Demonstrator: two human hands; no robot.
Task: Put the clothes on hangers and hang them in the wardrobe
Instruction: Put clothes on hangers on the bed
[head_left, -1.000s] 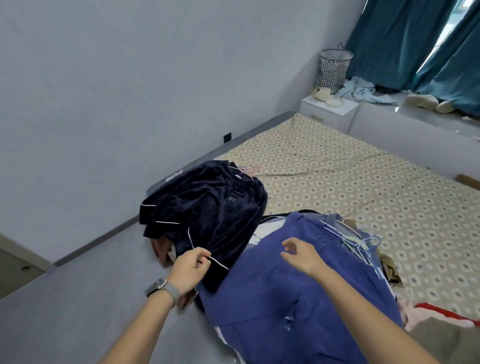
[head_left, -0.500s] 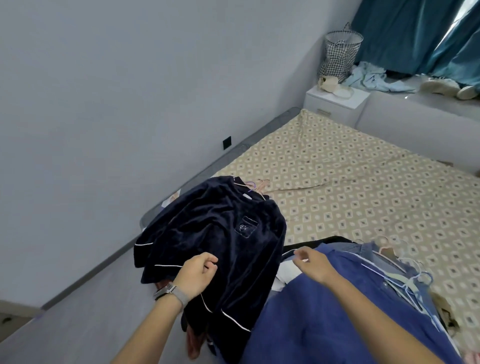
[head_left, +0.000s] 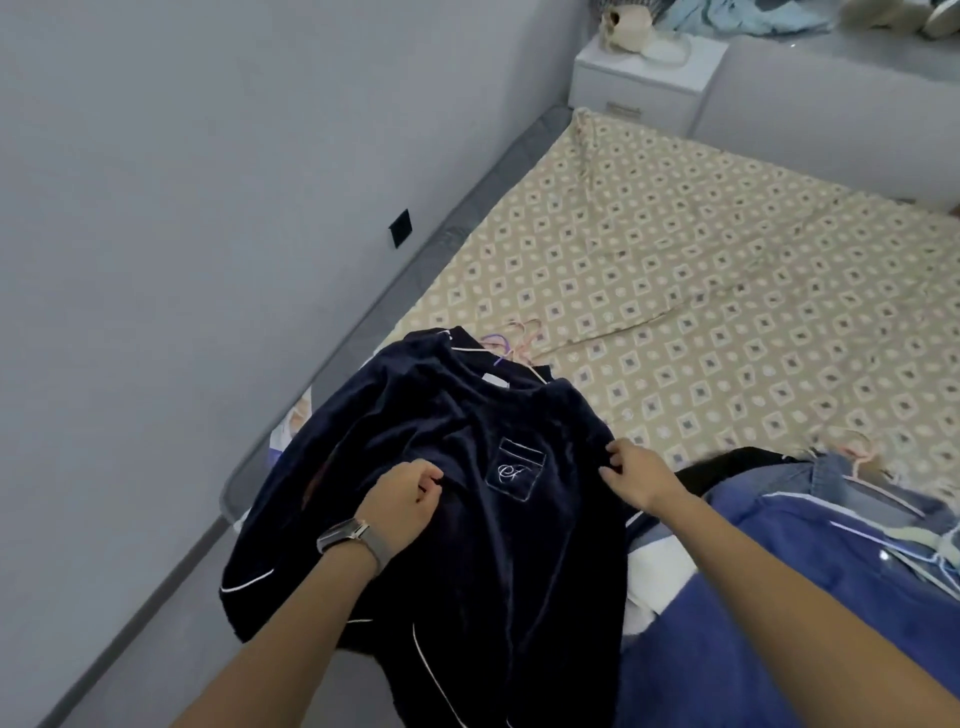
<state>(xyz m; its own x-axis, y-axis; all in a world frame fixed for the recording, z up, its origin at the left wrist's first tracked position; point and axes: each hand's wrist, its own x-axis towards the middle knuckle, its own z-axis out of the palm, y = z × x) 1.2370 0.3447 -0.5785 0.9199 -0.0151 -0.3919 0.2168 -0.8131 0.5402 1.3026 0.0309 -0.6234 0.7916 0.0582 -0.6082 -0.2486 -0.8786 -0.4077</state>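
Softly plush navy velvet top (head_left: 467, 467)

In front of me the bed (head_left: 727, 291) has a beige sheet with a diamond pattern. At its far corner I see a white nightstand (head_left: 639, 83) against the grey wall (head_left: 208, 156), and a small black socket (head_left: 400, 227) is on this wall.

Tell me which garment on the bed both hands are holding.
The dark navy velvet top with white piping: left hand and right hand pinch it. The plain blue garment beside it lies untouched.
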